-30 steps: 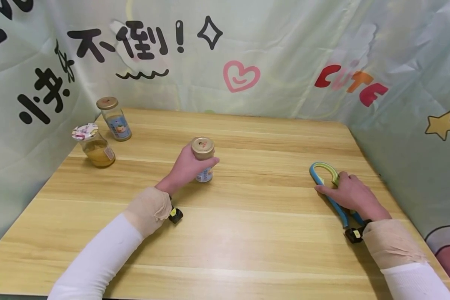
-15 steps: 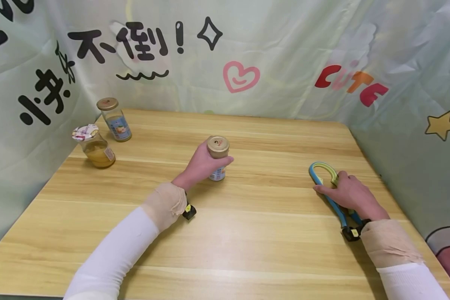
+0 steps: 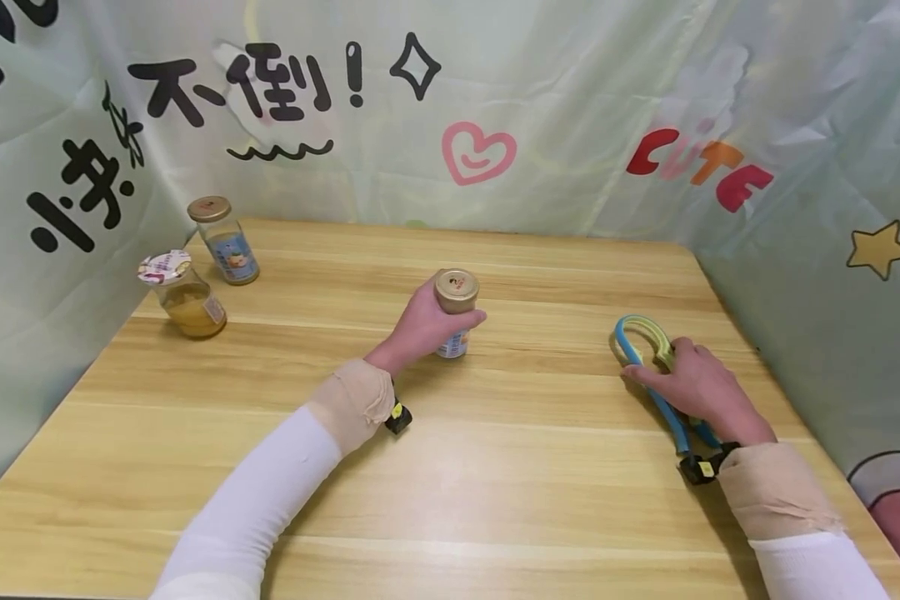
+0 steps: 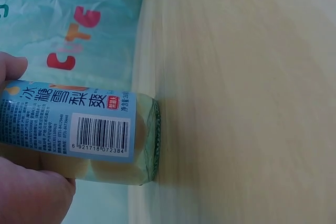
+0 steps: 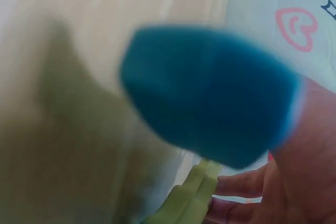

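Note:
In the head view my left hand [image 3: 417,323] grips a glass jar [image 3: 457,289] with a gold lid near the middle of the table. Its blue label [image 4: 102,135] with a barcode faces the left wrist camera, and pale pieces show through the glass. The jar stands upright, its base at or very close to the tabletop. On the right side, my right hand [image 3: 699,385] holds a blue and yellow-green jar opener [image 3: 672,423], its rounded loop tilted up off the table. A blurred blue handle end [image 5: 210,90] fills much of the right wrist view.
At the table's [image 3: 495,500] back left stand two more jars: one with a gold lid [image 3: 232,250] and blue label, one with a patterned white lid [image 3: 195,308] and yellowish contents. A printed cloth [image 3: 555,100] hangs behind and along both sides.
My left hand has carried the jar to the right across the table. The jar opener's loop has risen slightly in my right hand, which has shifted a little left.

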`<state>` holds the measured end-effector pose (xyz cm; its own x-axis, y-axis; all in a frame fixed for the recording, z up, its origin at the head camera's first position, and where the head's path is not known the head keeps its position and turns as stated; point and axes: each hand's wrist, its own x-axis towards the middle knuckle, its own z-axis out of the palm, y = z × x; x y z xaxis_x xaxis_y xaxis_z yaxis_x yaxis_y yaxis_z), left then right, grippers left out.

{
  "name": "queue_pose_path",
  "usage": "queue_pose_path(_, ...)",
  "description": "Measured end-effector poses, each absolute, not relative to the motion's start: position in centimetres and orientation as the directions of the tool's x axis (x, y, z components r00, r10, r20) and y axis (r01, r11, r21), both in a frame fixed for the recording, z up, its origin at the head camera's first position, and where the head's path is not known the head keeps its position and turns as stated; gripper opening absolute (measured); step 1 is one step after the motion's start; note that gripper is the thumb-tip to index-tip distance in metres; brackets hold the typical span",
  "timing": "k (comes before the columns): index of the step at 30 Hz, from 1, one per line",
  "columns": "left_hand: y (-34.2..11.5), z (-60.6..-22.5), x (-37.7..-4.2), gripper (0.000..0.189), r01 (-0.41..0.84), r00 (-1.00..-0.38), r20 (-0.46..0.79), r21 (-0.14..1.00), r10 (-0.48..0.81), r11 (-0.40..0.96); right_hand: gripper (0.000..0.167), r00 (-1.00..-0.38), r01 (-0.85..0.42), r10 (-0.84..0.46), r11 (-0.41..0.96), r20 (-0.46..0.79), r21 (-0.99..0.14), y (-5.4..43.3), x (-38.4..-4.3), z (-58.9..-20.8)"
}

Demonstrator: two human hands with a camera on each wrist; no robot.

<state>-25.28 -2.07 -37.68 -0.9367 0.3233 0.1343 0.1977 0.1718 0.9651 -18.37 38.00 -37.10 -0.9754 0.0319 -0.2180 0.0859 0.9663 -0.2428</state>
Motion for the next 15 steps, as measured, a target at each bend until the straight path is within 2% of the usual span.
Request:
queue_pose_path(2, -1.8, -37.7, -25.4, 0.052, 0.199, -0.935, 0.136, 0.966, 0.328, 0.166, 0.113, -0.980, 0.068, 0.020, 0.968, -0.200, -0.240, 37.6, -18.4, -37.0)
queue_pose_path(5, -1.3, -37.8, -25.6, 0.053, 0.206, -0.932, 0.145, 0.966, 0.333, 0.156, 0.095, -0.987, 0.042, 0.005, 0.971, -0.159, -0.235, 37.0, -18.4, -36.8)
queue_pose_path(7, -1.1, -37.9, -25.7, 0.053, 0.216, -0.931, 0.156, 0.964, 0.331, 0.152, 0.089, -0.991, 0.031, 0.001, 0.973, -0.132, -0.230, 36.6, -18.5, -36.6)
queue_pose_path(9, -0.9, -37.9, -25.8, 0.053, 0.222, -0.931, 0.163, 0.963, 0.327, 0.152, 0.090, -0.993, 0.033, 0.006, 0.972, -0.118, -0.231, 36.2, -18.5, -36.4)
queue_pose_path(13, -0.6, -38.0, -26.1, 0.052, 0.222, -0.930, 0.164, 0.964, 0.328, 0.148, 0.108, -0.995, 0.053, 0.029, 0.967, -0.098, -0.251, 35.5, -18.6, -35.9)
queue_pose_path(15, -0.5, -38.0, -26.3, 0.052, 0.224, -0.928, 0.164, 0.963, 0.334, 0.148, 0.106, -0.996, 0.059, 0.038, 0.962, -0.082, -0.268, 35.2, -18.7, -35.8)
